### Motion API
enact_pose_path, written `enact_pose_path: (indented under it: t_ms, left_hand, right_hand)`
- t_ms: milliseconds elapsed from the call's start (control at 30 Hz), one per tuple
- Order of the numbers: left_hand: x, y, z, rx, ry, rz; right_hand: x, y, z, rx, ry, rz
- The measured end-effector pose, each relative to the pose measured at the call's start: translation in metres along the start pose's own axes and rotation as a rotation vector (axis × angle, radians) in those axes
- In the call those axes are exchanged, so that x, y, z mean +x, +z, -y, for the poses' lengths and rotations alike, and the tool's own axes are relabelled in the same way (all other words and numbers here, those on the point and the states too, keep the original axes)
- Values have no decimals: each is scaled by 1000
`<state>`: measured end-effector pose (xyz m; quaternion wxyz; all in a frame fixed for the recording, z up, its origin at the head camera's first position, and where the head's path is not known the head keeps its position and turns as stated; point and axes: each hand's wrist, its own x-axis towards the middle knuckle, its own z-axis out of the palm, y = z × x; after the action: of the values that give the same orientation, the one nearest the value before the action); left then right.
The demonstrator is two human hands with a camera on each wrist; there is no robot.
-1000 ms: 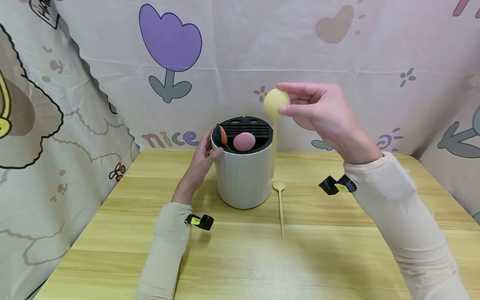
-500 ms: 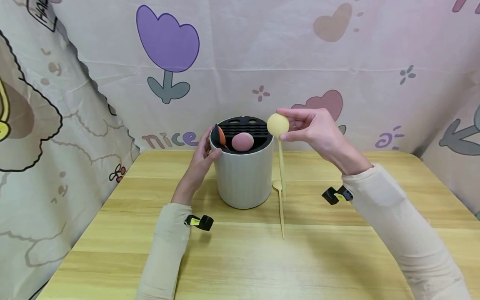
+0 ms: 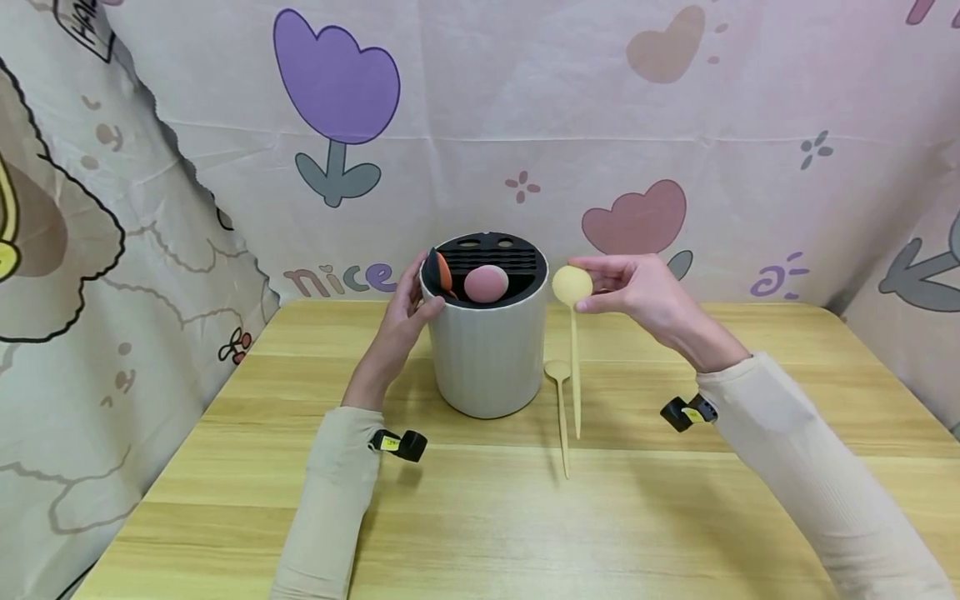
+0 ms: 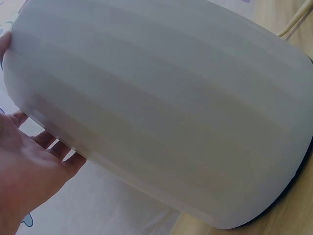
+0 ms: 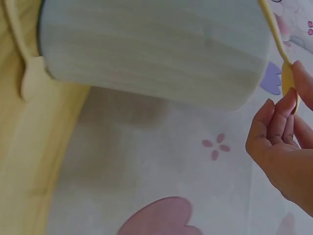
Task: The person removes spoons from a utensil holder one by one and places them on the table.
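A ribbed white utensil holder (image 3: 486, 358) with a black slotted top stands upright on the table. My left hand (image 3: 401, 312) grips its upper left side, with the thumb at the front rim; in the left wrist view, the fingers (image 4: 58, 149) reach round the wall. To the right of the holder, my right hand (image 3: 637, 287) pinches a pale yellow spoon (image 3: 572, 286) by its round bowl. The handle points straight down, apart from the holder. A second yellow spoon (image 3: 562, 408) lies on the table just below it, bowl toward the back.
Inside the holder sit a pink rounded head (image 3: 486, 284) and a dark-and-orange utensil (image 3: 442, 271) at the left rim. The wooden table (image 3: 480, 525) ends at a printed cloth backdrop (image 3: 465, 100) behind the holder.
My right hand has come down with the yellow spoon from above the holder's rim, and slightly to the right. The left hand, the holder and the lying spoon have stayed put.
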<state>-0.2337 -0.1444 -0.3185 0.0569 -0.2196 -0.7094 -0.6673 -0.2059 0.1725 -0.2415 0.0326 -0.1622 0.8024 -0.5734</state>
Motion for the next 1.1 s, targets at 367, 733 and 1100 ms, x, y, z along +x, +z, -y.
enact_pose_path:
  t_ms: [367,733,1100]
  left_hand:
    - [0,0,1,11,-14,2]
    - [0,1,1,14,-21,0]
    - [-1,0,1,16,-33,-1]
  right_hand:
    - [0,-5,-47,-67,75,70]
    - [-4,-9,-76,-96,75,106]
    - [-2,-12,-105,-156,134,116]
